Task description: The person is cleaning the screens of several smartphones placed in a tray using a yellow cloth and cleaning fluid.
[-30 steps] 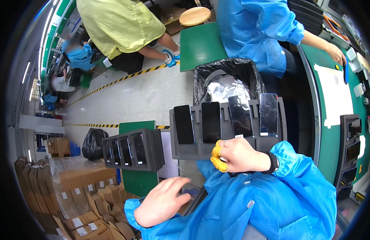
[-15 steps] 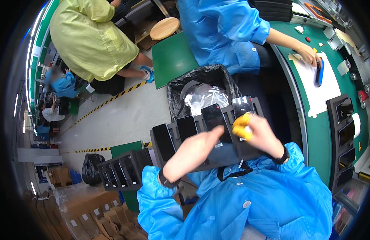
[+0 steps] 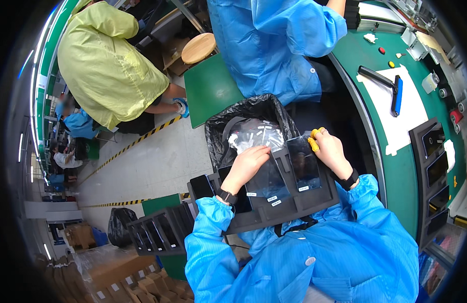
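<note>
A dark foam tray (image 3: 263, 218) lies in front of me with several smartphones in its slots. My left hand (image 3: 247, 165) is closed, fingertips pinched at the upper edge of a clear film (image 3: 267, 177) over a middle phone; small white labels show at its lower end. My right hand (image 3: 331, 151), with yellow finger cots, is closed at the top right corner of the rightmost phone (image 3: 305, 164). Whether it grips a film there is too small to tell. The leftmost phone (image 3: 201, 187) sits in its slot, and my left hand partly covers the phone beside it.
Beyond the tray stands a black-lined bin (image 3: 213, 134) with clear film scraps. A second phone tray (image 3: 155, 230) sits at left, another (image 3: 419, 177) on the green bench at right. A blue roller (image 3: 397, 96) lies on white sheet. A co-worker in blue (image 3: 274, 55) stands ahead.
My left hand has moved up to the middle phone's film. My right hand has shifted to the rightmost phone's top corner. The co-worker's hand has left the roller. The view has shifted slightly.
</note>
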Available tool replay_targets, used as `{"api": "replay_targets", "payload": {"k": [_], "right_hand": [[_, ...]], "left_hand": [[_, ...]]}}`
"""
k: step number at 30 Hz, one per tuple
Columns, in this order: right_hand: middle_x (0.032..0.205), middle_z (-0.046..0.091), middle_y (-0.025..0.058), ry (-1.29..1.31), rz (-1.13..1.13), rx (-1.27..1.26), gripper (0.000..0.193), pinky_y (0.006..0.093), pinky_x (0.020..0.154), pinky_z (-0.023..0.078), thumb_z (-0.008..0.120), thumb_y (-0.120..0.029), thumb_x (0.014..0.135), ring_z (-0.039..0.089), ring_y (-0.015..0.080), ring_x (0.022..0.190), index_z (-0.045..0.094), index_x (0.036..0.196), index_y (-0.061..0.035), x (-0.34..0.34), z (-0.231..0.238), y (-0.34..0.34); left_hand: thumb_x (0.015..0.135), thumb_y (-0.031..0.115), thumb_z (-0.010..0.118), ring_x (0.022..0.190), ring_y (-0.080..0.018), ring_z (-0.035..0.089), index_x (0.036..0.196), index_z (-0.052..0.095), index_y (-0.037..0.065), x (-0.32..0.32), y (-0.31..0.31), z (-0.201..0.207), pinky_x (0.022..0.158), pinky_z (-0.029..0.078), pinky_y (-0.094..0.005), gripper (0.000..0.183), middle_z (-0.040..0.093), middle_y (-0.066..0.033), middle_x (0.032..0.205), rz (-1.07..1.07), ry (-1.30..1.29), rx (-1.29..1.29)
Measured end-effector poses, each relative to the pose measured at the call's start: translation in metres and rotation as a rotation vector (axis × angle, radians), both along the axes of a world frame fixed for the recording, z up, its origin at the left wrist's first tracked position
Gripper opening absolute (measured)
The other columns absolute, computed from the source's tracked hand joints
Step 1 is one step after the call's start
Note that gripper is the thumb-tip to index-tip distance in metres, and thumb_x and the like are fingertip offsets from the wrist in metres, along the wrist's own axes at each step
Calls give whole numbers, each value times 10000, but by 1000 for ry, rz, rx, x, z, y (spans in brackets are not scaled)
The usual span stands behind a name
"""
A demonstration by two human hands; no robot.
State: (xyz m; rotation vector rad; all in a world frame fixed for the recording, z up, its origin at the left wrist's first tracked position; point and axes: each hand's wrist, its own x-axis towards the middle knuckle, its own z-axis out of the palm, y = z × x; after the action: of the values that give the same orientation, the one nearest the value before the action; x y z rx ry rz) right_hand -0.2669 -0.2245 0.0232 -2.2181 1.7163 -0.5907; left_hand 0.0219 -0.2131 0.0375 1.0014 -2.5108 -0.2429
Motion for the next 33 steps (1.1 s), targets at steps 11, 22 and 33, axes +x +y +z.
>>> {"api": "replay_targets", "payload": {"k": [11,22,33], "right_hand": [[819,572,90,-154,479,-73,164,366,559,484,711,-146,748,610,266,654,678,895,-83,-4,38,58],[721,566,48,-580,643,-271,166,307,511,483,744,-106,664,593,196,586,685,815,-71,8,112,130],[974,607,61,-900,116,523,281,289,842,462,548,-153,891,584,157,904,596,1145,-42,-14,92,106]], "left_hand": [[724,75,599,846,-251,581,919,572,35,1,57,59,752,497,-354,201,536,-83,882,-13,-216,45],[693,97,674,1046,-297,590,890,659,56,-43,193,186,855,534,-378,202,608,-139,1145,-78,-119,119],[777,38,589,767,-287,594,941,624,80,-22,70,158,691,467,-391,173,613,-88,906,345,-94,-148]]}}
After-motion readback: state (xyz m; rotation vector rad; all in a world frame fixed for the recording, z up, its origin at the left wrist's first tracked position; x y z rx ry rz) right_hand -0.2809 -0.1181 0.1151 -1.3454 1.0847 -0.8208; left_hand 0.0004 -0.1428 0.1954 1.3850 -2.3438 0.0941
